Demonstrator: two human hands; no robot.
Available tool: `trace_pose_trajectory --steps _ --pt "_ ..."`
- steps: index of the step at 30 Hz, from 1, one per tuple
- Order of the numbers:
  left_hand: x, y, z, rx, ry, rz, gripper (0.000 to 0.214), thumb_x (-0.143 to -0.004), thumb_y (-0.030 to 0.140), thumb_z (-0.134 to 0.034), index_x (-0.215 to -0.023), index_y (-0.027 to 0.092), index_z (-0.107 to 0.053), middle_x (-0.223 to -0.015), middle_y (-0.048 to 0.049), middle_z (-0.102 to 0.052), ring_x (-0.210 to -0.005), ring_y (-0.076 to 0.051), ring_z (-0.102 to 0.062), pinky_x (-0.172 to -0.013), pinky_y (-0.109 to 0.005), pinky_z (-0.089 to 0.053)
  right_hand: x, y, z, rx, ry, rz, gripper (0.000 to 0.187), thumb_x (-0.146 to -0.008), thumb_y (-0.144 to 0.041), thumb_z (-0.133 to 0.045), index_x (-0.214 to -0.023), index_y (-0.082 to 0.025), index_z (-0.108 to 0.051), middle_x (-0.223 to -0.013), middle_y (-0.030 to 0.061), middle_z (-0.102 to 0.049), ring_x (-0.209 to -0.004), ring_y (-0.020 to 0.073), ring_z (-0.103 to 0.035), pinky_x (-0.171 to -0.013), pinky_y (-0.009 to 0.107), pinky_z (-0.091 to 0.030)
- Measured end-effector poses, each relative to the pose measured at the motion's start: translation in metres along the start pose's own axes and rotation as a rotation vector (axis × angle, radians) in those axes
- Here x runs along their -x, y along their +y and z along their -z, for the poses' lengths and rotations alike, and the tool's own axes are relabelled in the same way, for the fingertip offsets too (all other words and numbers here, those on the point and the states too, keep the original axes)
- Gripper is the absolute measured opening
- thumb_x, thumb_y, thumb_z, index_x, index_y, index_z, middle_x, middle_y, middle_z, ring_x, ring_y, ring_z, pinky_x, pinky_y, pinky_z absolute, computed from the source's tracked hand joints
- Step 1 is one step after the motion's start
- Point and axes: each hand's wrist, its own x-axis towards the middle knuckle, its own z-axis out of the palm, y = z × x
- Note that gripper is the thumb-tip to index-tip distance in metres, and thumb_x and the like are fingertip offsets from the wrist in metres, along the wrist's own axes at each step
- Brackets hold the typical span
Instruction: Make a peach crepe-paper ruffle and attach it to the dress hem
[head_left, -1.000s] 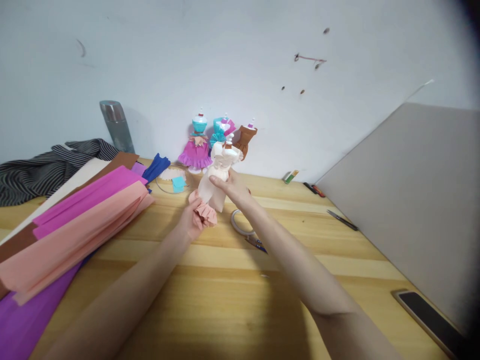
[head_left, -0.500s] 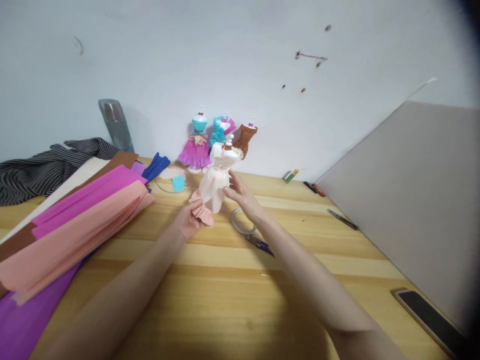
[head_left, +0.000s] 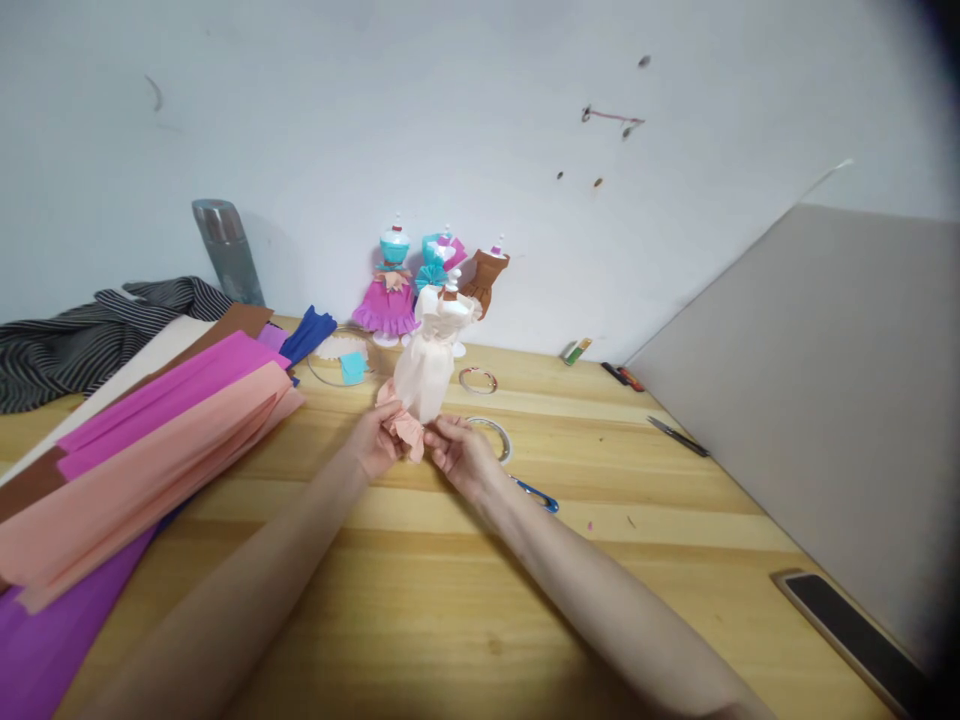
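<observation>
A small white dress-form (head_left: 452, 299) wears a cream crepe-paper dress (head_left: 426, 368) and tilts slightly to the right. Along the bottom of the skirt lies a gathered peach crepe-paper ruffle (head_left: 407, 432). My left hand (head_left: 377, 440) is closed on the ruffle's left part, its thumb on top. At the ruffle's right end, my right hand (head_left: 461, 455) pinches the edge near the hem, fingertips together. Just beyond my right hand lies a white roll of tape (head_left: 501, 436), with blue-handled snips (head_left: 538, 495) partly hidden by that forearm.
Three dressed forms, one in a magenta skirt (head_left: 386, 306), stand by the wall. Crepe-paper sheets (head_left: 150, 470), striped cloth (head_left: 165, 300) and a bottle (head_left: 229, 255) are on the left. A bracelet-like ring (head_left: 478, 380) lies behind the tape. Rightward are tweezers (head_left: 679, 436) and a phone (head_left: 851, 635).
My right hand has come down from the side of the skirt to the ruffle at the hem, uncovering the ring behind. My left hand keeps its hold on the ruffle.
</observation>
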Motion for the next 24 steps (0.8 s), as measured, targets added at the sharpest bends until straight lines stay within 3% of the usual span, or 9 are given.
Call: trace_pose_trajectory --steps 4,9,16,24 --pt "-0.001 0.000 0.000 -0.042 0.055 -0.019 0.015 -0.087 0.012 -0.048 -0.073 0.016 -0.050 -0.048 0.0040 -0.051 -0.037 -0.008 -0.048 -0.040 -0.018 -0.039 -0.003 0.001 0.000 -0.054 -0.046 0.013 0.023 -0.063 -0.009 -0.067 -0.075 -0.017 -0.049 -0.053 -0.0047 -0.056 -0.039 0.0050 -0.050 -0.031 0.011 -0.030" --pt "-0.001 0.000 0.001 -0.082 0.094 0.002 0.014 -0.087 0.013 -0.049 -0.073 0.014 -0.052 -0.050 0.0006 -0.056 -0.038 -0.010 -0.052 -0.039 -0.019 -0.041 0.000 0.003 -0.007 -0.086 -0.092 0.011 0.034 -0.060 -0.006 -0.063 -0.088 -0.019 -0.049 -0.049 -0.0085 -0.050 -0.036 0.0044 -0.041 -0.031 0.010 -0.022" --pt "0.000 -0.001 0.001 -0.096 0.088 -0.003 0.012 -0.087 0.015 -0.048 -0.077 0.014 -0.054 -0.052 -0.0007 -0.059 -0.042 -0.012 -0.056 -0.042 -0.021 -0.045 0.002 0.003 -0.011 -0.112 -0.115 0.004 0.044 -0.060 -0.003 -0.059 -0.100 -0.020 -0.048 -0.053 -0.0090 -0.053 -0.035 0.0046 -0.044 -0.031 0.010 -0.025" --pt "-0.001 -0.002 0.002 -0.110 0.093 0.000 0.008 -0.085 0.017 -0.052 -0.079 0.014 -0.055 -0.053 -0.0007 -0.059 -0.041 -0.013 -0.056 -0.041 -0.022 -0.044 0.006 0.001 -0.013 -0.083 -0.119 0.000 0.042 -0.060 -0.005 -0.060 -0.097 -0.019 -0.048 -0.058 -0.0075 -0.059 -0.035 0.0043 -0.048 -0.030 0.010 -0.026"
